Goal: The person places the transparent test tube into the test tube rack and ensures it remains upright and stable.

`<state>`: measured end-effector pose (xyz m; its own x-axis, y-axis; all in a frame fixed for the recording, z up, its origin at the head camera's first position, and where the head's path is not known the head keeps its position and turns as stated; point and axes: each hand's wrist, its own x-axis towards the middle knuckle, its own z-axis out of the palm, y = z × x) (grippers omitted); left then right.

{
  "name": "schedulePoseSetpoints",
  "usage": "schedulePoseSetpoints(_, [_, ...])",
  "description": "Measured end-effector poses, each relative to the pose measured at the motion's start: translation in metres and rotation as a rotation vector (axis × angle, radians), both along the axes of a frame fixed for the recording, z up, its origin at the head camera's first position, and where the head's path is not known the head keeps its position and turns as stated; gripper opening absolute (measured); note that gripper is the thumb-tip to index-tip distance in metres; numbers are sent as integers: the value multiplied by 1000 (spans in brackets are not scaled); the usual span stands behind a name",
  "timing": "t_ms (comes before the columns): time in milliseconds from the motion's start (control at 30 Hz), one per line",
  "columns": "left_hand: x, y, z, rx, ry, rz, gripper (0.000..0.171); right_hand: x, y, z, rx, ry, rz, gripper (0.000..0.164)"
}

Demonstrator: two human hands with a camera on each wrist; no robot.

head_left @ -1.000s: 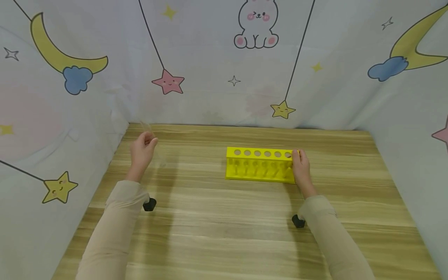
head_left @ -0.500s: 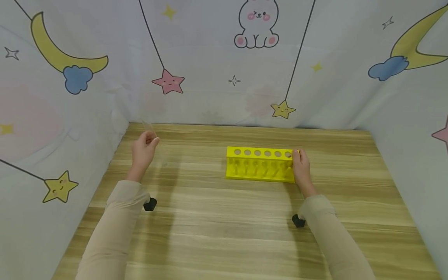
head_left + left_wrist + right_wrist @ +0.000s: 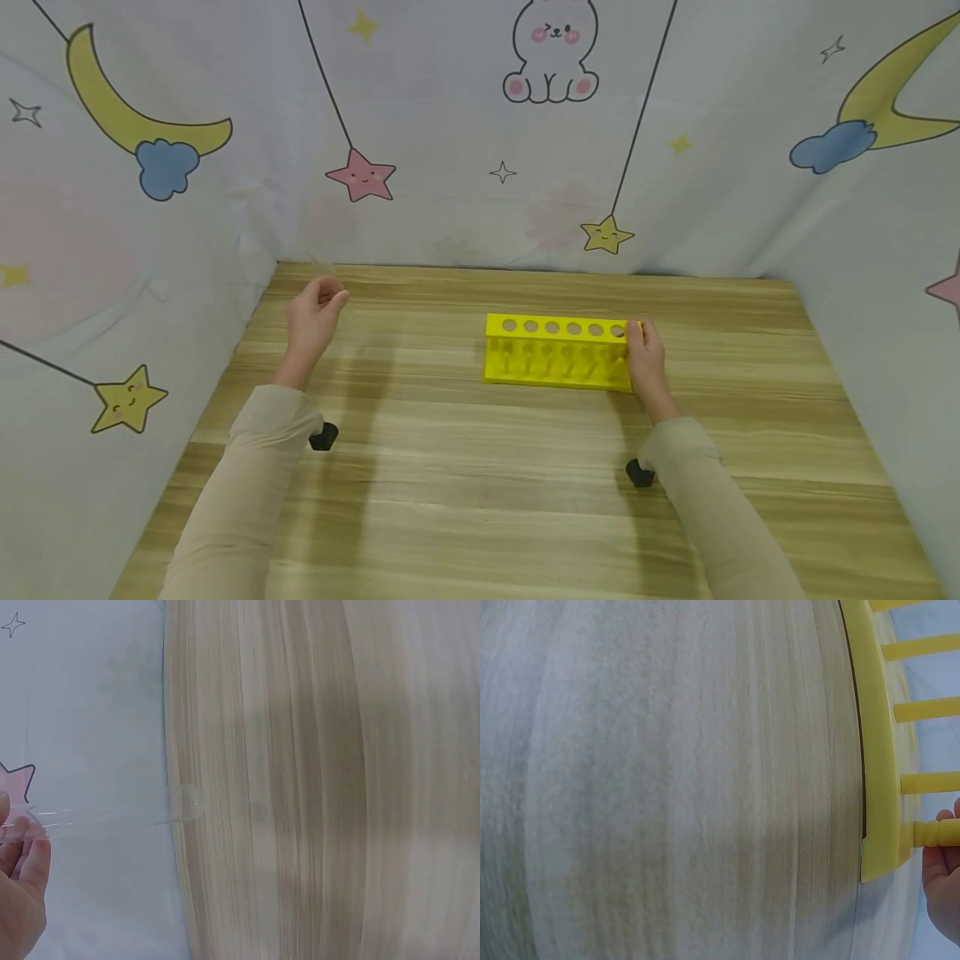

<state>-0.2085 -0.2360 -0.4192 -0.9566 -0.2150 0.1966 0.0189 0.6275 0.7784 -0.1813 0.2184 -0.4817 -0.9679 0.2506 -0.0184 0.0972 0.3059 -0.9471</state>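
At the left of the table my left hand (image 3: pixel 311 323) pinches a clear test tube (image 3: pixel 124 810) near one end, above the tabletop. In the left wrist view its rounded closed end points away from the fingers. The tube is so transparent that only a faint trace shows above the hand in the head view. My right hand (image 3: pixel 647 362) grips the right end post of a yellow test tube rack (image 3: pixel 558 339), thumb on the top plate. The rack stands upright with a row of round holes along its top. Its base (image 3: pixel 877 765) and pegs (image 3: pixel 930 711) show in the right wrist view.
A wood-grain table (image 3: pixel 480 475) lies under both hands. White curtains (image 3: pixel 450 125) printed with moons, stars and a bear close it in at the back and sides. A small black piece (image 3: pixel 324 436) sits at the left cuff, another (image 3: pixel 640 473) at the right.
My left hand has shifted slightly to the right with the test tube, and the tube's outline below the hand has faded from the head view. The right hand and the rack stay put.
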Motion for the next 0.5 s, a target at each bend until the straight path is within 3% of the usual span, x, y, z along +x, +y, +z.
schedulePoseSetpoints(200, [0,2,1,-2,11,-8,23,-7,6,-18,39,6,-19,36])
schedulePoseSetpoints(500, [1,5,3,14,12,-31,25,-8,6,-21,33,21,-27,40])
